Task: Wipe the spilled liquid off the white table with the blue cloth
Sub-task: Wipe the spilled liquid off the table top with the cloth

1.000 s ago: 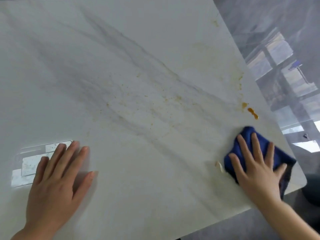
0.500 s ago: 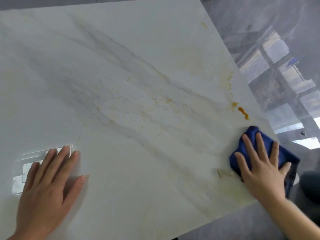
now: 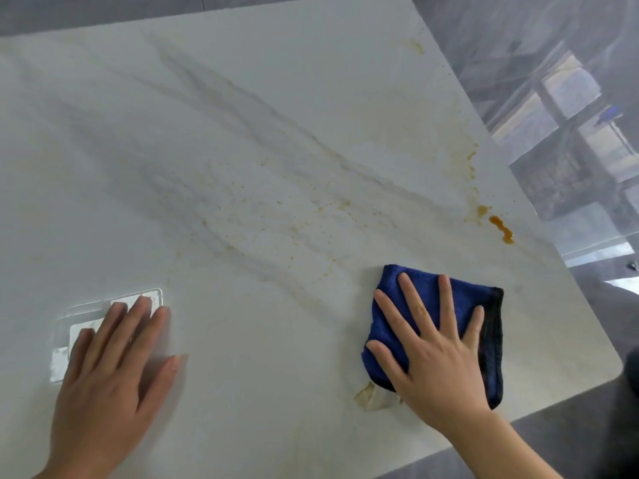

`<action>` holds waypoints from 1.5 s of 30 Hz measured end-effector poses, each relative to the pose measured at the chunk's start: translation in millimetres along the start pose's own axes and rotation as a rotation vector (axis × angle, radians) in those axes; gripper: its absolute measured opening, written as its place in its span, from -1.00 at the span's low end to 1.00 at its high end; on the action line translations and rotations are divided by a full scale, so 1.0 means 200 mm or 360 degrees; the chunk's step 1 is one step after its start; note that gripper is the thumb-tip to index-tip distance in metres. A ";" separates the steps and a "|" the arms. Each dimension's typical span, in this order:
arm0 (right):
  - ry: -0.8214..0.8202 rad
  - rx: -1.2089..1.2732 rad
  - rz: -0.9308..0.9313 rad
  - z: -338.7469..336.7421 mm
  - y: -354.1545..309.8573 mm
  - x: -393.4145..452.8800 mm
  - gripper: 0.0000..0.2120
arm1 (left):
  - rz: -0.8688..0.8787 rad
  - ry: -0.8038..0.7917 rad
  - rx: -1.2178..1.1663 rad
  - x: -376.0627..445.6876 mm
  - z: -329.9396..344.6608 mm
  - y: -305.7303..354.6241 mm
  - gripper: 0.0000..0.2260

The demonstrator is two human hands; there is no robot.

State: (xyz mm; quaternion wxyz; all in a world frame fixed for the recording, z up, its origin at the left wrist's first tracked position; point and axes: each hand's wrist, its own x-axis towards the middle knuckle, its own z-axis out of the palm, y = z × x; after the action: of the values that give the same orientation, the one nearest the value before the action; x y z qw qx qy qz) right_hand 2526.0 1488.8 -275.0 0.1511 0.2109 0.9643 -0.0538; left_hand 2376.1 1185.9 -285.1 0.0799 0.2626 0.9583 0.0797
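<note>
Lower right of frame: right hand (image 3: pixel 437 354) flat, fingers spread, pressing blue cloth (image 3: pixel 428 299) onto table (image 3: pixel 276 98). Left hand (image 3: pixel 110 368) flat too, holding nothing. Probably best sweeping up toward orange drips (image 3: pixel 501 229), firm even pressure.

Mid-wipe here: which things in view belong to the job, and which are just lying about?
Part of the job:
- blue cloth, under the flat right hand
- orange spill near the table's right edge, plus faint specks mid-table
- white table
- left hand, flat on the table

Just lying about:
- stained whitish scrap beside the cloth
- glossy grey floor
</note>
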 end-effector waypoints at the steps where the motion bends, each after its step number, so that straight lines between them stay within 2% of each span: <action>1: -0.0002 0.0006 -0.0007 0.00 0.00 0.00 -0.40 | -0.0003 0.0006 -0.0002 0.00 0.00 0.00 -0.31; 6: -0.0033 -0.0023 -0.0008 -0.01 0.00 0.00 -0.41 | 0.0045 0.0098 -0.0013 0.01 -0.02 0.08 -0.36; 12: -0.0072 -0.0013 -0.0003 -0.02 0.00 0.00 -0.41 | 0.0204 0.0194 -0.0170 0.06 0.01 0.40 -0.43; 19: -0.0071 0.0004 0.0009 -0.01 0.00 0.01 -0.42 | 0.0250 -0.0056 -0.0022 0.17 0.10 0.67 -0.46; 30: -0.0016 0.0010 -0.0046 0.00 0.01 0.00 -0.42 | 0.0237 -0.0188 0.0075 0.18 0.14 0.70 -0.43; 35: 0.0061 0.0002 -0.0211 0.00 0.00 0.06 -0.45 | 0.0221 -0.0159 0.0041 0.18 0.14 0.70 -0.42; 45: 0.0275 0.0091 -0.0531 -0.13 -0.11 0.68 -0.46 | 0.0234 0.0010 -0.0018 0.20 0.15 0.72 -0.43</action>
State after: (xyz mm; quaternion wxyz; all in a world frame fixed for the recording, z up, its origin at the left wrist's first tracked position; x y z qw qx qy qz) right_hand 2392.2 1526.5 -292.1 0.0506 0.0562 0.9933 -0.0871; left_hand 2418.2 1333.1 -290.0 0.0723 0.3316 0.9362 0.0917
